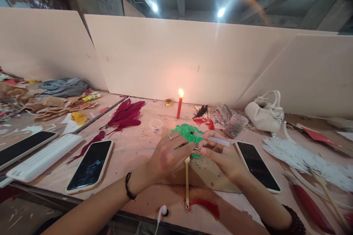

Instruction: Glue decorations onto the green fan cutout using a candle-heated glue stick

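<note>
A green feather fan [182, 130] dotted with small shiny beads lies in front of me, its flat wooden handle [187, 183] pointing toward me and ending in a red tassel [206, 207]. My left hand [168, 154] is over the fan's left side, fingers closed in a pinch. My right hand [223, 156] is closed on a translucent white glue stick [219, 141], which slants out to the right. The fingertips of both hands nearly meet over the feathers, by a small silvery piece [196, 150] too small to name. Brown cardboard [204, 176] lies under the fan.
A lit red candle [179, 107] stands behind the fan. Around it are a small clear cup [156, 126], a tipped plastic cup [236, 125] and dark red feathers [124, 115]. Phones [91, 167] lie on both sides. A white handbag [264, 114] and red-handled pliers [311, 205] are at right.
</note>
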`<action>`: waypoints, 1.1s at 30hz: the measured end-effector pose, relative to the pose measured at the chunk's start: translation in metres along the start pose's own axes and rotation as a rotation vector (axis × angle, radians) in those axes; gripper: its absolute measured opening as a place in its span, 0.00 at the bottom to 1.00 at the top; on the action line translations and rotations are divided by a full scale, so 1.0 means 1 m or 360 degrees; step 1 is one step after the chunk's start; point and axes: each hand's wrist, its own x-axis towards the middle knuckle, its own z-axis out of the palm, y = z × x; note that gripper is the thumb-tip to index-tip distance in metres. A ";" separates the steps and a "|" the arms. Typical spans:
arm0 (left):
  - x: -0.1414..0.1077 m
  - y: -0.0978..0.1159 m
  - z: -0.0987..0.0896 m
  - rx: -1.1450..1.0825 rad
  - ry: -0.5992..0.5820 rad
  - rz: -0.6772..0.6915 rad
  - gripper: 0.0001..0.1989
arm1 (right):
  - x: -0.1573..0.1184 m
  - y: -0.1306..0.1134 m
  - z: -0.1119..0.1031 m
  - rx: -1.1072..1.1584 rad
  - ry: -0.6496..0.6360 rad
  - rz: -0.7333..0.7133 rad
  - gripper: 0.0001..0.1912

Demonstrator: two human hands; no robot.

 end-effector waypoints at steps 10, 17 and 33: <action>-0.002 -0.002 0.004 0.0080 -0.0045 0.0078 0.09 | 0.001 -0.001 -0.001 -0.0073 0.0011 0.0058 0.18; -0.007 -0.004 0.008 0.0045 -0.0083 0.0104 0.10 | 0.002 0.004 -0.001 -0.0031 0.0007 0.0073 0.18; -0.010 0.001 0.012 -0.0180 0.0087 -0.0102 0.13 | 0.000 -0.003 0.011 0.0013 0.0066 0.0090 0.19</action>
